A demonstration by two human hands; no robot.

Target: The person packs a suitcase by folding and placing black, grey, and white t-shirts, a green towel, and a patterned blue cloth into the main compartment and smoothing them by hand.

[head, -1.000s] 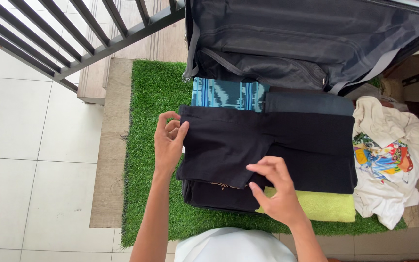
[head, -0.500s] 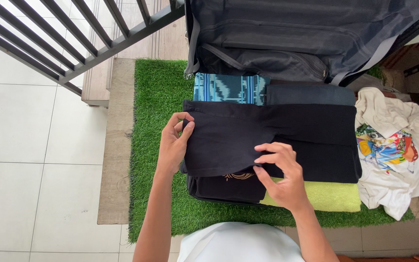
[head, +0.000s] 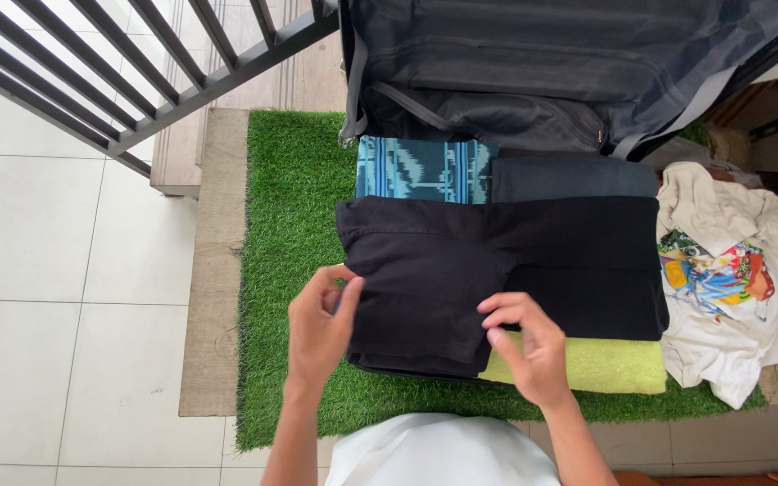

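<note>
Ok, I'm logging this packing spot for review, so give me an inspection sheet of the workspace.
Surface: green turf mat on a wooden platform.
Job's things: black garment lying folded on top in the open suitcase.
Clutter: blue patterned cloth, dark blue fold, yellow-green towel, white printed shirt crumpled beside the case.
Grippers: left hand pinches the garment's left edge; right hand pinches its lower fold.
Cables: nothing seen.
Surroundings: white floor tiles, dark railing.

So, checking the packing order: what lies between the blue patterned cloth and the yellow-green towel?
In the head view, the folded black garment lies between the blue patterned cloth and the yellow-green towel.
</note>
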